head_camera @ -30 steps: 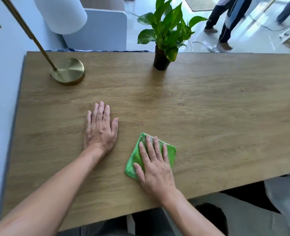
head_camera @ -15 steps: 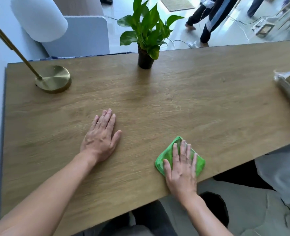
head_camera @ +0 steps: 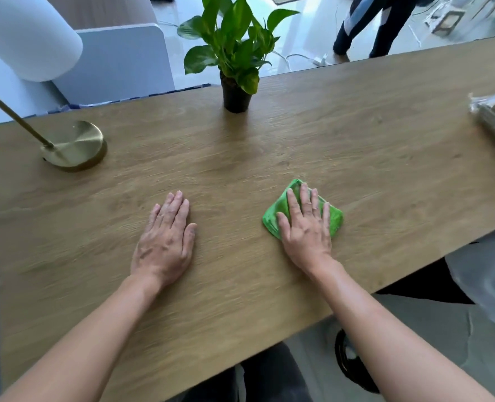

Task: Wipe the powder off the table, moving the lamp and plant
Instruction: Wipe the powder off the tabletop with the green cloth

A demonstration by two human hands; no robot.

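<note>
**deskguy:** On the long wood-grain table (head_camera: 356,134) right now: the right hand (head_camera: 305,227) is spread flat on a folded green microfibre cloth (head_camera: 335,220), fingers straight, pressing it down rather than gripping it. It sits near the front edge, right of centre. The left hand (head_camera: 165,242) is just lying palm-down on bare wood, fingers straight, holding nothing. Any tips for shifting the other stuff?

**plantmom:** The cloth's soft and floppy, so a flat palm is the right call; it'll bunch up if you pinch it. The brass lamp with the round disc base (head_camera: 73,146) is at the far left, and its white shade (head_camera: 28,36) hangs way out to the side on a slanted rod. I'd guess it's bottom-heavy but tippy in that direction. Grab the rod low, right by the base, and lift or slide it. Don't yank it by the shade.

**deskguy:** And the leafy green plant in the little black pot (head_camera: 236,95)? It's at the back edge, middle-ish.

**plantmom:** Probably light. Leaves are fragile, so wrap your fingers round the pot, not the stems. Keep it upright or you'll have soil to wipe too. Honestly can't see any powder on the wood in this shot.
</note>
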